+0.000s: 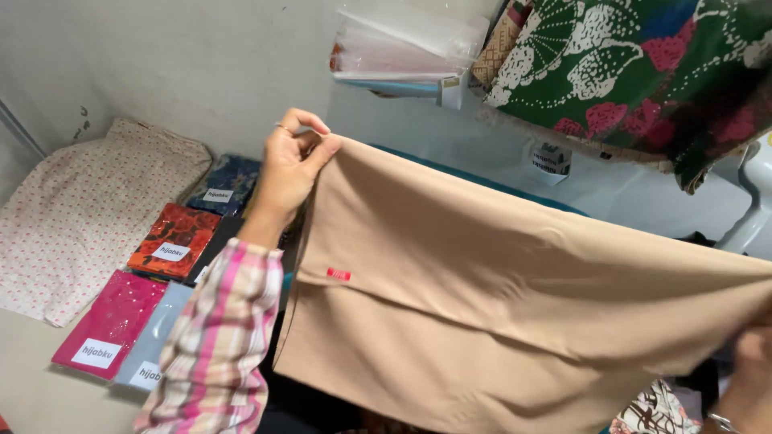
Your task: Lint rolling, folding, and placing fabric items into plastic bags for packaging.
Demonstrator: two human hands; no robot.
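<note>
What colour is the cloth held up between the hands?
Plain beige cloth with a small red tag, in the head view.

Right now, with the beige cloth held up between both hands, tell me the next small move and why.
Probably bring the right hand up level with the left hand. The left pinches a top corner of the beige cloth high, while the right grips it much lower, so the top edge slopes and creases run across it.

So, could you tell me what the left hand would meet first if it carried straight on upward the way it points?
Probably the stack of clear plastic packets on the shelf above the left hand; depth is unclear.
</note>
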